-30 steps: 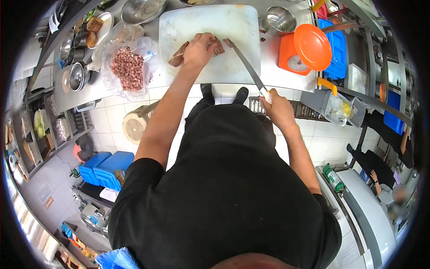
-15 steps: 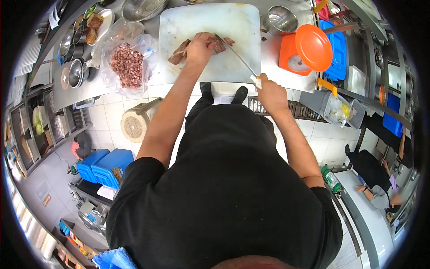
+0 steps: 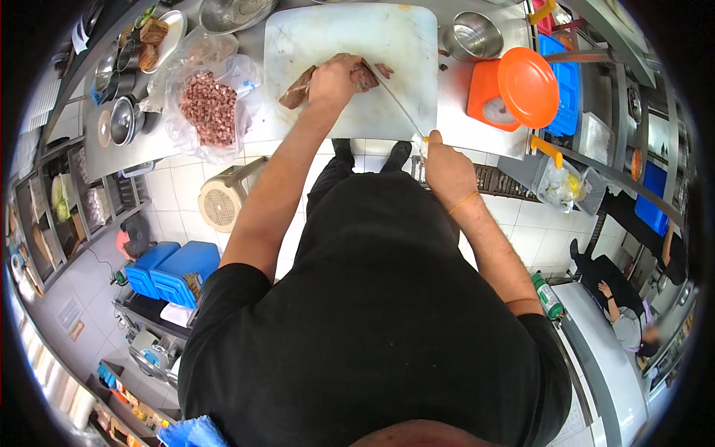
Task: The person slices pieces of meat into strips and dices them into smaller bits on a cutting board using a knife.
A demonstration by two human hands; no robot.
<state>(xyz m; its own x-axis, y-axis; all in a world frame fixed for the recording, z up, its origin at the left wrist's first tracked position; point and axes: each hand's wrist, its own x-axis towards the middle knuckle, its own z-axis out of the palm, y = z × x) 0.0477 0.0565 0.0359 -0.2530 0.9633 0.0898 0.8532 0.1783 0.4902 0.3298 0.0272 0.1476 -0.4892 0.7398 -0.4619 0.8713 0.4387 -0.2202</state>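
My left hand [image 3: 335, 78] is closed over a brown piece of meat [image 3: 296, 91] and presses it on the white cutting board [image 3: 313, 33]. Part of the meat is hidden under the fingers. In my right hand [image 3: 450, 170] is the handle of a long knife [image 3: 402, 109], its blade slanting up and left to the right end of the meat. A small cut slice [image 3: 383, 71] lies on the board just right of the blade. Left of the board, a clear plastic bag [image 3: 176, 123] holds diced meat [image 3: 209, 109].
An orange scale [image 3: 480, 97] with a round orange dish [image 3: 527, 88] stands right of the board, near a metal pot [image 3: 474, 36]. Metal bowls [image 3: 125, 121] and a plate [image 3: 176, 31] with food are at the left. A plastic stool [image 3: 221, 205] stands below the counter; another person [image 3: 622, 313] is at far right.
The knife tip has shifted slightly, and the slice now lies apart from the main piece. My left hand stays on the meat. At far right the other person's arm has moved.
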